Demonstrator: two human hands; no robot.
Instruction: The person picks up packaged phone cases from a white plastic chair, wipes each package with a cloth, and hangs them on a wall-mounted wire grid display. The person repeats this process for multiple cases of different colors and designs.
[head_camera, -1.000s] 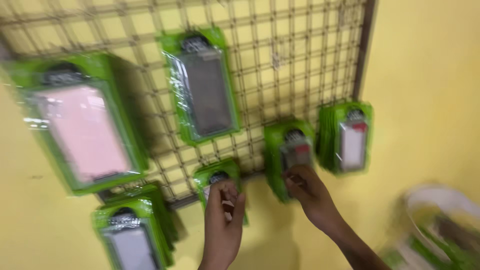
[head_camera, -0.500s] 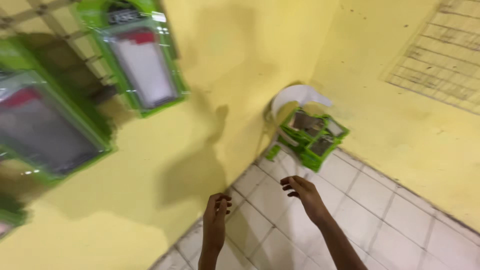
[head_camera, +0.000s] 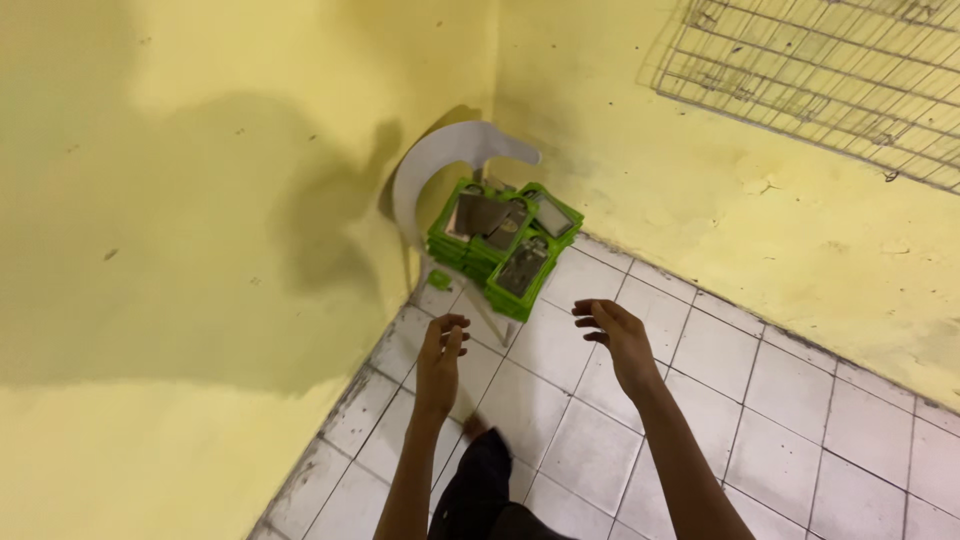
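Both hands, now nearer the green packaged phone cases (head_camera: 503, 243) stacked on the white chair (head_camera: 440, 160), reach empty and spread: left hand (head_camera: 441, 352) and right hand (head_camera: 618, 335) about equally near.

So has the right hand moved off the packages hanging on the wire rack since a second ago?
Yes. The right hand has left the wall rack and now reaches, empty, over the tiled floor toward the stack of green packages on the white chair.

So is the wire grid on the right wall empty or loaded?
Empty: the visible part of the wire grid carries no packages; they sit stacked on the white chair.
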